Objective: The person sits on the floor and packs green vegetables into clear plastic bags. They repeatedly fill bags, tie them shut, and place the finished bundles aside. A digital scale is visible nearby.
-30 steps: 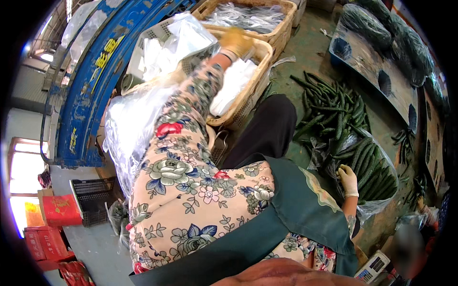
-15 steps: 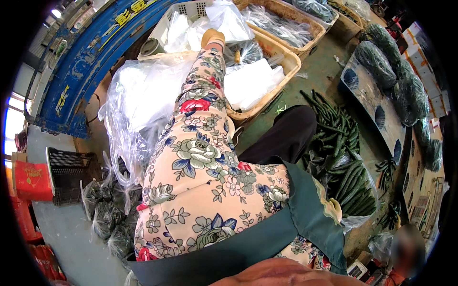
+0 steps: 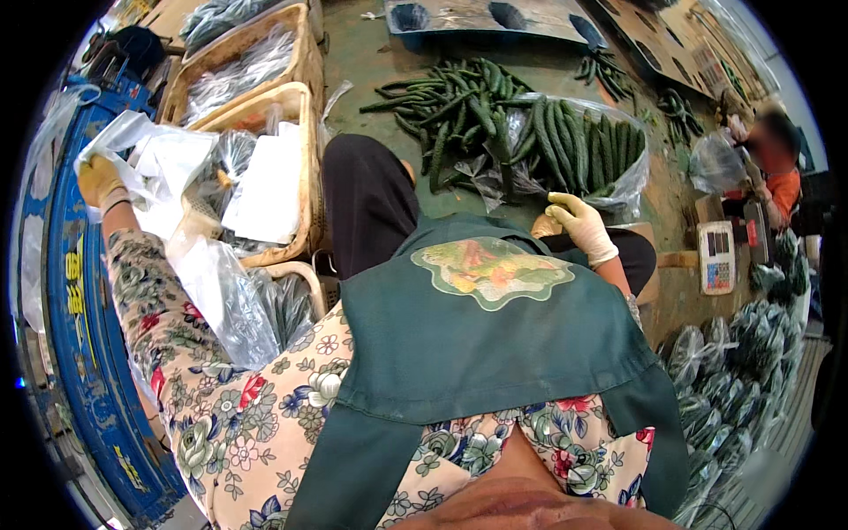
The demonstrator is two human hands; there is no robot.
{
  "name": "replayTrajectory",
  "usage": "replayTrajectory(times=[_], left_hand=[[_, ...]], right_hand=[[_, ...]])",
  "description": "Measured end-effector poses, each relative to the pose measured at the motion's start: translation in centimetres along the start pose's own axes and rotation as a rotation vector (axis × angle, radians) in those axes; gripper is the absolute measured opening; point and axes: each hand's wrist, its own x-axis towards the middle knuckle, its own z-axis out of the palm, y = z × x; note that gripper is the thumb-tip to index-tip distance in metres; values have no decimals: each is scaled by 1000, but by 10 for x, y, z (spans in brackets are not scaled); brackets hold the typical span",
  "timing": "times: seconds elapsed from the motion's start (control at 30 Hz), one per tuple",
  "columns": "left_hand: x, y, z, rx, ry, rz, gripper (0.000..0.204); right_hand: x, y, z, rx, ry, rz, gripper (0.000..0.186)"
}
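My left hand [image 3: 100,181], in a pale yellow glove, is stretched out at the far left. Its fingers are closed on the edge of a translucent plastic sheet [image 3: 159,146], which drapes over a crate. My right hand [image 3: 585,231], in the same kind of glove, is beside the cucumbers. Thumb and forefinger are pinched at the gathered end of a clear plastic bag [image 3: 528,185]; the exact grip is small to see. A loose pile of dark green cucumbers [image 3: 459,102] lies on the floor ahead, and more cucumbers [image 3: 587,146] lie side by side on clear plastic.
Yellowish crates [image 3: 309,159] of bagged goods stand left of my knee, beside a blue metal panel [image 3: 75,291]. A pale board with holes [image 3: 459,19] lies ahead. At right are a scale [image 3: 717,256], another person [image 3: 777,177] and many bagged cucumbers [image 3: 751,353].
The view has swung right, toward the cucumbers. My left hand stays out over the crates, at plastic. My right hand, partly hidden before, now shows fully beside the cucumbers.
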Motion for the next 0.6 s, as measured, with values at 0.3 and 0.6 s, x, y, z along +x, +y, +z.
replayTrajectory(times=[0.3,0.6], left_hand=[[-177,243,-34,-639,-323,589,33],[-485,381,-113,-807,-1202,1320,20]], right_hand=[[-20,-34,10,496,-161,206,34],[22,-34,64,1188,-490,421,66]])
